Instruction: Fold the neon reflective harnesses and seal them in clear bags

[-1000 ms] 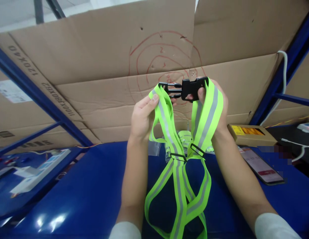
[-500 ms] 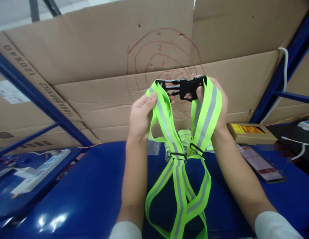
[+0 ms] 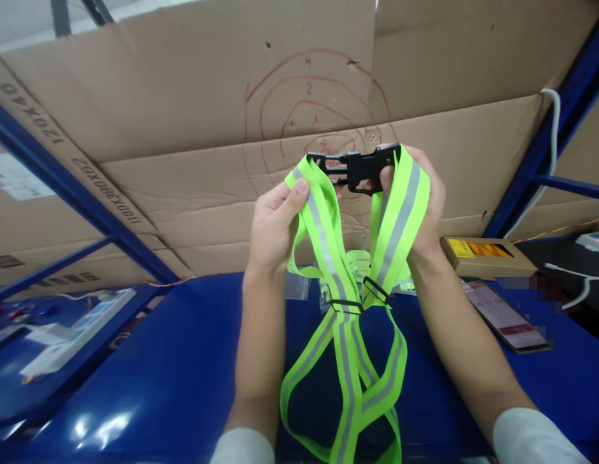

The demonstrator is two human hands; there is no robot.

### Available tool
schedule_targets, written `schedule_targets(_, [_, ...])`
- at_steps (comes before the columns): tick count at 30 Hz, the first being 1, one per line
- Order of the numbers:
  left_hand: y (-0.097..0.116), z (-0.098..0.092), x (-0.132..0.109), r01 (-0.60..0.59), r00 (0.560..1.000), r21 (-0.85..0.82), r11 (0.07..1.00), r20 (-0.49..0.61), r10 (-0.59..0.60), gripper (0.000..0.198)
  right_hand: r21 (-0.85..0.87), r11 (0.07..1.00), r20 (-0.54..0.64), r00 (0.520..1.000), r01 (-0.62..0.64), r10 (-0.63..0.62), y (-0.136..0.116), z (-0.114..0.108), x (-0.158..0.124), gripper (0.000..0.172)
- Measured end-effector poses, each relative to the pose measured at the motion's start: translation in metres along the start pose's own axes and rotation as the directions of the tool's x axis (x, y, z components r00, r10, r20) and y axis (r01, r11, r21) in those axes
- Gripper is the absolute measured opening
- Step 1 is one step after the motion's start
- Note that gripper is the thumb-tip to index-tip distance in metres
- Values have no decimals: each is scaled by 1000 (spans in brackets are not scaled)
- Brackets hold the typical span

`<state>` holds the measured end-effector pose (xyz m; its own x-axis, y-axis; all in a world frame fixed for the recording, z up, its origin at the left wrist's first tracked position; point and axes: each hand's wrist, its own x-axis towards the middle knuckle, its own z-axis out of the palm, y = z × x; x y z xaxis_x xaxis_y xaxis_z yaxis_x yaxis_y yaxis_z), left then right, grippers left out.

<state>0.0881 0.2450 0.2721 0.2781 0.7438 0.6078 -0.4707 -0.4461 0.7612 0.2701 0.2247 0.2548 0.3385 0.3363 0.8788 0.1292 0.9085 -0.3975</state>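
Observation:
A neon green reflective harness [image 3: 348, 361] with grey stripes hangs from both hands over the blue table. My left hand [image 3: 279, 216] pinches the strap on the left, thumb on top, close to the pronged half of the black buckle [image 3: 368, 171]. With my right hand [image 3: 427, 193] I grip the socket half; its thumb presses on the buckle and its other fingers are mostly behind the strap. The prongs sit partly inside the socket. Two black strap sliders [image 3: 346, 306] show lower down, and the loops below them dangle.
Behind the harness lie clear plastic bags [image 3: 299, 285] with more green strap. To the right are a small cardboard box [image 3: 490, 267] and a phone [image 3: 509, 322]. A white power strip [image 3: 80, 335] lies left. A cardboard wall [image 3: 207, 206] and blue frame posts [image 3: 82, 187] stand behind.
The pronged half has moved slightly right, deeper into the socket, with my left hand following. My right hand has stayed almost in place.

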Motion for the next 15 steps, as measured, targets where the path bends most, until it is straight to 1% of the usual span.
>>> schedule_targets(3, [-1, 1, -1, 9, 999, -27, 1000, 35, -8, 23, -7, 999, 13, 999, 37, -36, -2, 0, -2, 29])
schedule_targets(6, [-4, 1, 0, 33, 997, -42, 999, 69, -30, 20, -71, 997, 43, 999, 28, -25, -4, 0, -2, 32])
schedule_targets(8, [-7, 0, 2, 43, 998, -45, 998, 54, -41, 19, -118, 992, 49, 998, 35, -30, -6, 1, -3, 35])
schedule_targets(11, [-10, -2, 4, 44, 999, -54, 998, 26, -43, 18, -112, 992, 71, 996, 65, -57, -6, 3, -3, 34])
schedule_targets(15, [-10, -3, 5, 33, 999, -50, 998, 35, -32, 18, -116, 993, 81, 997, 3, 6, -5, 4, -3, 34])
